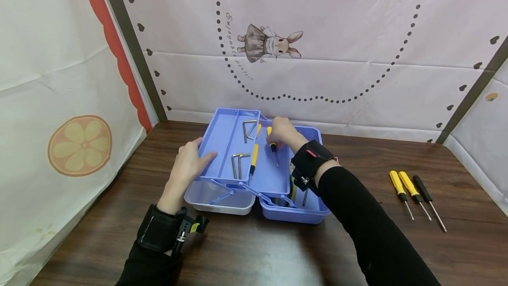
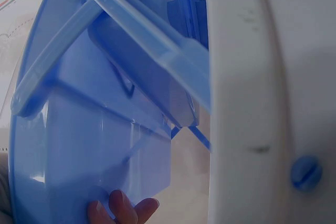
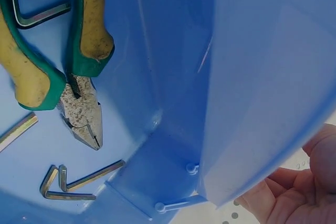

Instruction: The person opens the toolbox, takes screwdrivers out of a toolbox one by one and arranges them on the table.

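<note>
My left hand (image 1: 186, 162) grips the left edge of the toolbox's raised blue upper tray (image 1: 214, 144), thumb on top; fingertips (image 2: 123, 208) show against its outside in the left wrist view. My right hand (image 1: 282, 130) is over the lower tray (image 1: 263, 182) and holds a yellow-handled screwdriver (image 1: 269, 130), its shaft slanting down toward the tray floor. In the right wrist view the tray wall hides that grip. Hex keys (image 1: 240, 164) lie in the upper tray. Another yellow-handled screwdriver (image 1: 254, 156) lies beside its edge.
Two yellow screwdrivers (image 1: 409, 184) and a black-handled one (image 1: 422, 189) lie on the table at right. Inside the toolbox base (image 1: 291, 217) are green-and-yellow pliers (image 3: 84, 108) and hex keys (image 3: 79, 182). The clear-walled lid (image 1: 220, 206) lies opened at left.
</note>
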{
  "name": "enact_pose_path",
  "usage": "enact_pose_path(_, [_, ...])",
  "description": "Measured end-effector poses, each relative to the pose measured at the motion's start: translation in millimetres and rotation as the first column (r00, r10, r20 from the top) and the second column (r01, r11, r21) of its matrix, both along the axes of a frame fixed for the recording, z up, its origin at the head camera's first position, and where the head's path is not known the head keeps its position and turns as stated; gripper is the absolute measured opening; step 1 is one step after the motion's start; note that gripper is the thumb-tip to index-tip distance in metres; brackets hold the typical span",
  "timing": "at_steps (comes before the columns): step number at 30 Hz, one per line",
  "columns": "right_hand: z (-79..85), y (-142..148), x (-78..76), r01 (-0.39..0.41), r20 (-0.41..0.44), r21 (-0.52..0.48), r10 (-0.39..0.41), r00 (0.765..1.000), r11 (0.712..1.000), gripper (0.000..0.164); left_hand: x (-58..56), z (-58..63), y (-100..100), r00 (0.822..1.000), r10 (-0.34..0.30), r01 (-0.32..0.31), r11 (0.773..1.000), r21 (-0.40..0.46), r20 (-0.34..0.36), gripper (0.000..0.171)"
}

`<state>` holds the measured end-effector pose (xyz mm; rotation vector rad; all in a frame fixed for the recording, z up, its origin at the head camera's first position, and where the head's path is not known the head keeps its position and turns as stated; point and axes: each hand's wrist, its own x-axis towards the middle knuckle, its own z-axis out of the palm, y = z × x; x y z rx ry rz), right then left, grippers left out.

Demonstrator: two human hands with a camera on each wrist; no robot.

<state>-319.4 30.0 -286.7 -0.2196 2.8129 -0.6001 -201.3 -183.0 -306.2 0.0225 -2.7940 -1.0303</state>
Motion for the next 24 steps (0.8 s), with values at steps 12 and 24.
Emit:
enact_pose_path(12, [3.7, 1, 1.9, 0.053, 0.022, -0.035, -0.052, 0.998, 0.998, 0.019, -0.7, -0.7, -1, 1.000, -0.004, 0.004, 1.000, -0.005, -0.009, 0.055])
enact_pose_path(24, [40.8, 35, 5.8, 0.076, -0.028, -0.108, -0.080, 0.996, 0.991, 0.024, -0.9, 0.4, -1, 1.000, -0.009, 0.009, 1.000, -0.013, -0.014, 0.056])
